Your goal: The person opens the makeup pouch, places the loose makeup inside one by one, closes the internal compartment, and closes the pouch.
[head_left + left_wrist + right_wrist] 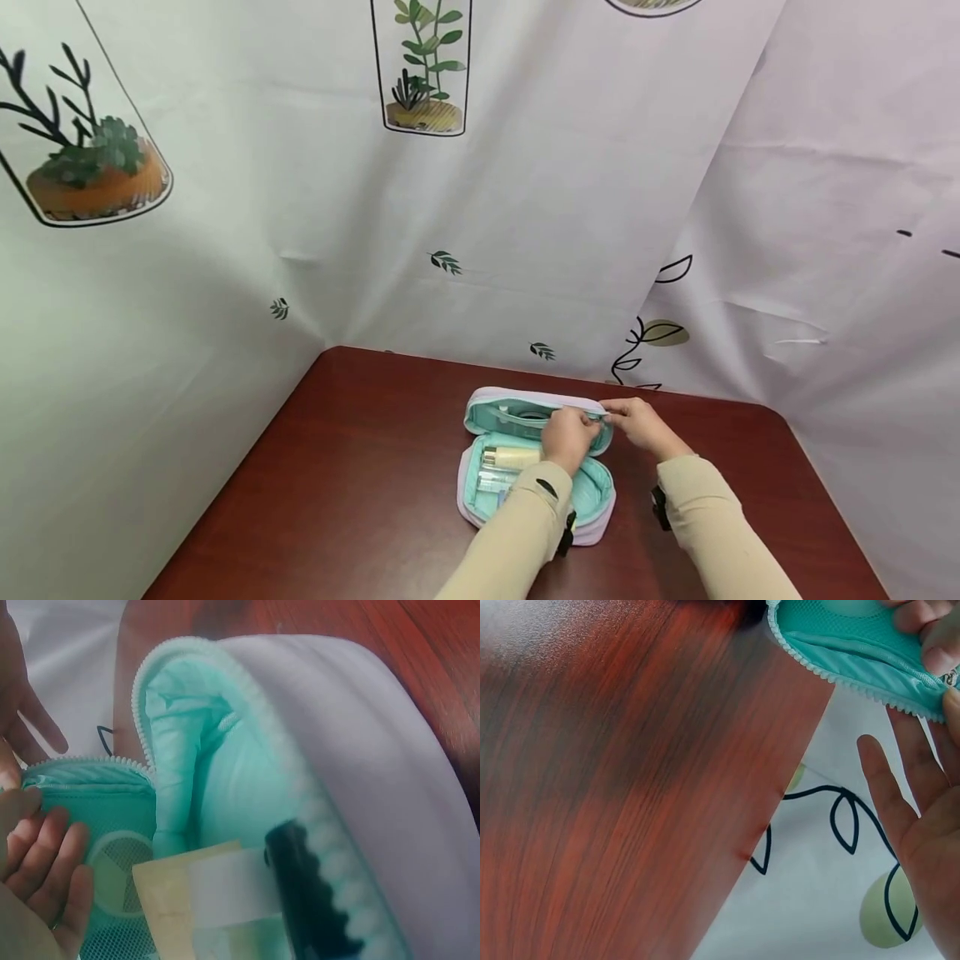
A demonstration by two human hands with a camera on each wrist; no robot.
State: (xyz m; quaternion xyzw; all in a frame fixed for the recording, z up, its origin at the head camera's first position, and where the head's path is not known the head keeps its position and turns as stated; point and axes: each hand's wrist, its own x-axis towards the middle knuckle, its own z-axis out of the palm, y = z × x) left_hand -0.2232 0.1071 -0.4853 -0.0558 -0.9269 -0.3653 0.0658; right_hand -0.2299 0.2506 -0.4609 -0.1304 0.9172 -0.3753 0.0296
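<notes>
Pinching the pouch lid (536, 398), the right hand (636, 423) is seemingly bracing while the left hand (568, 435) is apparently pinching the pocket zipper (889, 660); sliding it next likely calls for tautness.

- in front of you is a counter (352, 475), dark reddish brown with streaked wood grain and a slight sheen, its far corners rounded.
- directly on it, you have a zippered case (596, 532), lavender outside, mint green inside, opened out.
- you see it near the far edge, well apart from both side edges.
</notes>
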